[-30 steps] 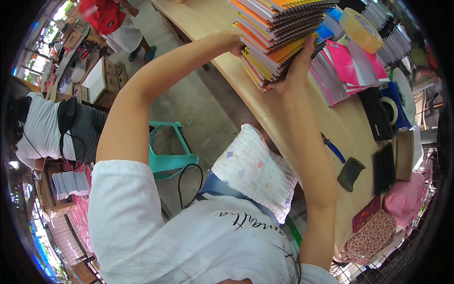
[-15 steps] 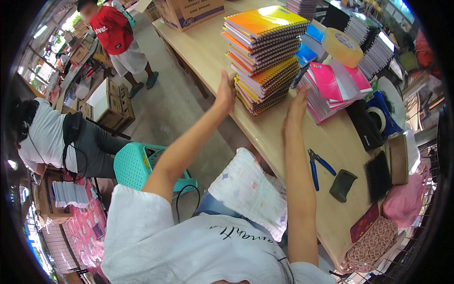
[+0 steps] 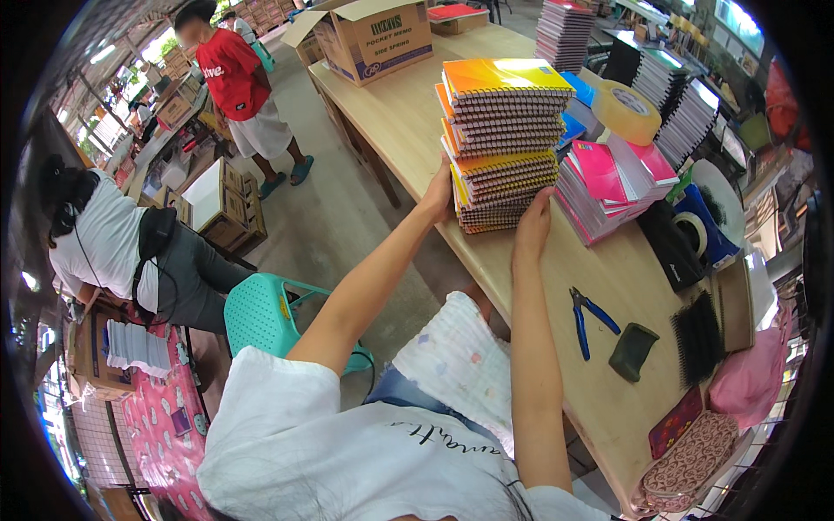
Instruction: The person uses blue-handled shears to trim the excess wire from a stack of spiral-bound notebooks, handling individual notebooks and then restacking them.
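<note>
My left hand and right hand flat, open, pressing spiral notebook stack sides on bench. Stack heavy, tall, slippery; grip low.

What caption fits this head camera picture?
Both hands, left hand and right hand, steady a tall spiral notebook stack on a wooden table.

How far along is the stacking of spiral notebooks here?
Done: a tall stack of spiral notebooks stands on the wooden table. In hand: left hand and right hand press its lower sides, squaring it. Left: the pink notebook pile beside it lies fanned and uneven.
</note>
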Demonstrator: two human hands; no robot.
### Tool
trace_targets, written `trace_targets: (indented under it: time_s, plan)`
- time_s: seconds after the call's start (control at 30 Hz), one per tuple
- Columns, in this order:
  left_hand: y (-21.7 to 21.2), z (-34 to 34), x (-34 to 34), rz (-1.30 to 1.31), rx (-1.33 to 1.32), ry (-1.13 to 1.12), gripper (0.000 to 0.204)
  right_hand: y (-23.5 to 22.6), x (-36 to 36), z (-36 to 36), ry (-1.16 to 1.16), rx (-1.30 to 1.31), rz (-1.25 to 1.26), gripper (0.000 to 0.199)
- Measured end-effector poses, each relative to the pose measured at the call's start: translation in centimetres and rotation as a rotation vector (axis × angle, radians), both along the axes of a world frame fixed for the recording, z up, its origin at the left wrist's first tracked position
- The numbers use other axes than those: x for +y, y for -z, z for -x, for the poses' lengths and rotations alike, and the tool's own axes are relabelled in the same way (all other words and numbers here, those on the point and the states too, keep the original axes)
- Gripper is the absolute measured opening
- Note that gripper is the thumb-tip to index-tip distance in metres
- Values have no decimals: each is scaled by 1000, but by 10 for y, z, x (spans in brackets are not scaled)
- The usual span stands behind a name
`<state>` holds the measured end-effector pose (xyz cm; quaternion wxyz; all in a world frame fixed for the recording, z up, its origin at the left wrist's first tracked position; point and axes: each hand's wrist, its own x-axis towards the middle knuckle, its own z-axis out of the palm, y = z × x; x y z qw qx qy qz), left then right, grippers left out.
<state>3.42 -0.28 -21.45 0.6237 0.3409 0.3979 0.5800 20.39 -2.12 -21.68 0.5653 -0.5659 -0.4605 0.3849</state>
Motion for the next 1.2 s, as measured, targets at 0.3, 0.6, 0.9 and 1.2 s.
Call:
trace_targets:
  time_s: [0.3,0.6,0.9,1.2]
  plan:
    - [-103,44,28,-277,-106,139,95,-59,-31,-5,251,-100,-527,73]
    - [-142,46,46,-181,37,340,102,-106,-5,59,429,-361,-794,84]
    - [-138,39,36,-229,100,307,99,-107,-6,63,465,-406,-753,89]
    - [-165,48,3,-361,112,272,95,-150,0,-36,-70,174,-419,73]
